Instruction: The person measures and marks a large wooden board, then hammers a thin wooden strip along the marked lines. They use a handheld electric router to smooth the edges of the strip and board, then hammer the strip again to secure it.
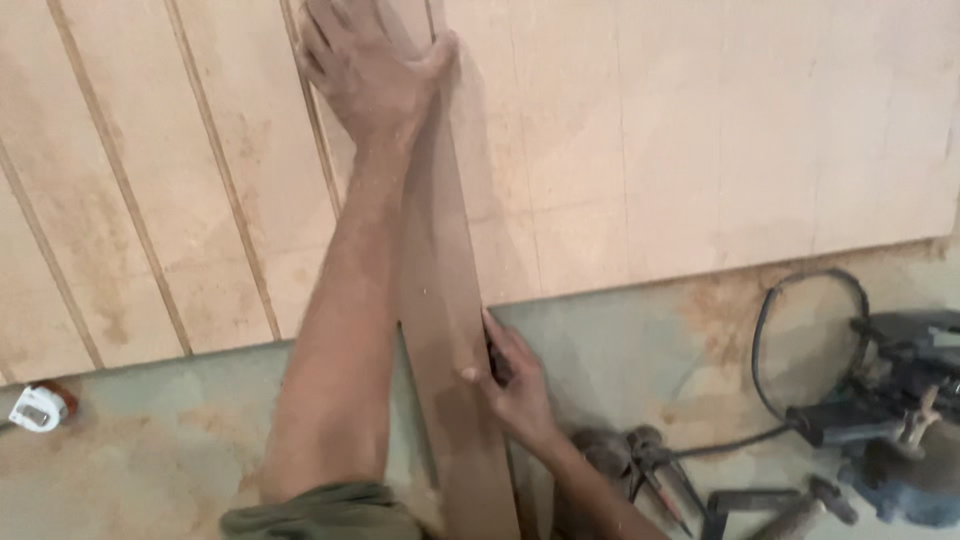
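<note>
Nearest, item one: long narrow wooden strip (450,330), brown, flat-faced, dusty, straight-edged. It lies on the floor (150,450) at its near end and runs up over the near edge of a large pale board (700,150), reaching the top of the frame.

Handling, as a judgement: thin and long, so probably light but whippy; stiff across its width, liable to bow along its length. Dusty faces may slide on the board beneath. Best taken at two spread points along the edges, not at one end.

Right hand (510,385): at the strip's right edge, just below the board's near edge, fingers (500,335) curled against the edge and thumb resting on the face. It grips the strip.

Left hand (370,65): farther up, palm down on the strip, fingers spread flat and pressing, not clenched; forearm lies along the strip's left side.

Item two: pale board, with several thin parallel grooves (225,170) on its left part, plain on the right.

Floor lot, right side: pliers-like hand tools (640,460), a hammer (800,510), a dark power tool (900,400) with a looped cable (770,330). Left side: small white tape measure (35,408). Sawdust scattered.
</note>
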